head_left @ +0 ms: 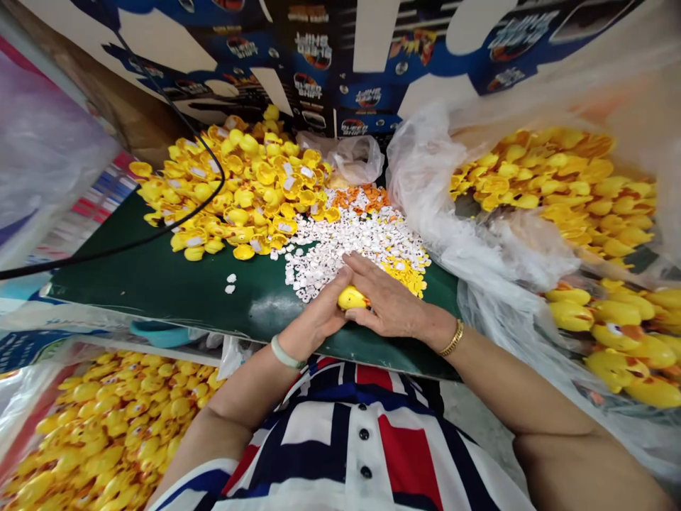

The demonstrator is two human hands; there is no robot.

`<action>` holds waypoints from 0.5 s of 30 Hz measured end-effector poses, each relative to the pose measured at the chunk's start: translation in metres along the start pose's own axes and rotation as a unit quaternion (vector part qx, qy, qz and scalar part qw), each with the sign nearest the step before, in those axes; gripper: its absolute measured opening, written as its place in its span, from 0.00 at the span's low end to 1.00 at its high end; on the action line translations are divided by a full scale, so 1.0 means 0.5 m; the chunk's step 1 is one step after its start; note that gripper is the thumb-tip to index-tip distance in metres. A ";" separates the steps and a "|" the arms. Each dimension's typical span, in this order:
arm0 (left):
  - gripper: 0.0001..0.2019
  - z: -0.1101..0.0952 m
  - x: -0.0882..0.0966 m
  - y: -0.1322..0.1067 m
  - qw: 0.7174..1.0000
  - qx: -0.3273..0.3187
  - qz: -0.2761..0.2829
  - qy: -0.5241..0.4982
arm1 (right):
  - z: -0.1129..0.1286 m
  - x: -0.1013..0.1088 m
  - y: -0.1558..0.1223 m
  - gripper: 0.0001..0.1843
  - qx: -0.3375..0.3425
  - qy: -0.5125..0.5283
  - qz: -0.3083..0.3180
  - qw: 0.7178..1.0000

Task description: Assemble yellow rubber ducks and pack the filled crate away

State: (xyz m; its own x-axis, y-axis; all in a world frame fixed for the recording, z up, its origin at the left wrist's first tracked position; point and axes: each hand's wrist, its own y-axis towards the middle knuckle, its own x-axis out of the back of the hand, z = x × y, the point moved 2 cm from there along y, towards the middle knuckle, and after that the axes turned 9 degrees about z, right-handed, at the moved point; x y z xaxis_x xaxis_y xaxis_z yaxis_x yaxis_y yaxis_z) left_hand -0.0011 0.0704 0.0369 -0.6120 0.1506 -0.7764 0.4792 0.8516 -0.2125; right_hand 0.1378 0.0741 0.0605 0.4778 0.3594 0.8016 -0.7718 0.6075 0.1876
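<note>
A small yellow toy duck with an orange beak is pressed between my two hands, just above the front of the dark green table. My left hand closes on it from the left. From the right, my right hand covers it, fingers stretched over the top and thumb beneath. Most of the duck is hidden by the hands. Right behind them lies a spread of small white eye pieces, with little yellow pieces at its right and orange beak pieces at its back.
Yellow duck shells are heaped at the back left, with a black cable hanging across. Clear plastic bags stand at the right around more yellow parts. A bin of yellow ducks sits lower left. Printed cardboard closes off the back.
</note>
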 end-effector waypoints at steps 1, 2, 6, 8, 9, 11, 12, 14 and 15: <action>0.22 -0.007 -0.001 0.003 1.000 -0.010 0.022 0.017 | -0.007 0.002 -0.001 0.41 0.001 0.009 -0.017 1.000; 0.24 -0.015 0.000 0.006 0.998 -0.017 0.042 0.036 | -0.015 0.006 -0.002 0.41 -0.004 0.020 -0.040 0.999; 0.34 -0.051 0.014 0.016 0.987 -0.024 0.065 0.146 | -0.038 0.035 -0.006 0.35 -0.074 0.071 -0.119 0.988; 0.34 -0.061 0.023 0.016 0.970 -0.035 0.056 0.232 | -0.037 0.044 -0.002 0.29 -0.097 0.089 -0.096 0.987; 0.34 -0.063 0.027 0.013 0.958 -0.049 0.048 0.278 | -0.033 0.046 0.000 0.26 -0.099 0.095 -0.080 0.987; 0.33 -0.061 0.031 0.004 0.932 -0.079 0.028 0.352 | -0.025 0.045 0.005 0.22 -0.091 0.109 -0.066 0.988; 0.32 -0.058 0.031 -0.002 0.922 -0.093 0.016 0.375 | -0.022 0.042 0.007 0.21 -0.085 0.118 -0.071 0.987; 0.30 -0.052 0.032 -0.011 0.910 -0.111 -0.001 0.399 | -0.022 0.033 0.008 0.19 -0.085 0.138 -0.100 0.982; 0.29 -0.049 0.032 -0.013 0.908 -0.115 -0.005 0.402 | -0.024 0.027 0.008 0.19 -0.093 0.146 -0.113 0.978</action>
State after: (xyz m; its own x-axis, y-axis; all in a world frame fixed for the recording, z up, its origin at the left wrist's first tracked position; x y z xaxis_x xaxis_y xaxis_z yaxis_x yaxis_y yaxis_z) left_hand -0.0292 0.0797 0.0405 -0.9215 0.3819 -0.0702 0.3838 0.9233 -0.0156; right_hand 0.1462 0.0901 0.0652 0.7480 0.3707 0.5506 -0.5558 0.8033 0.2142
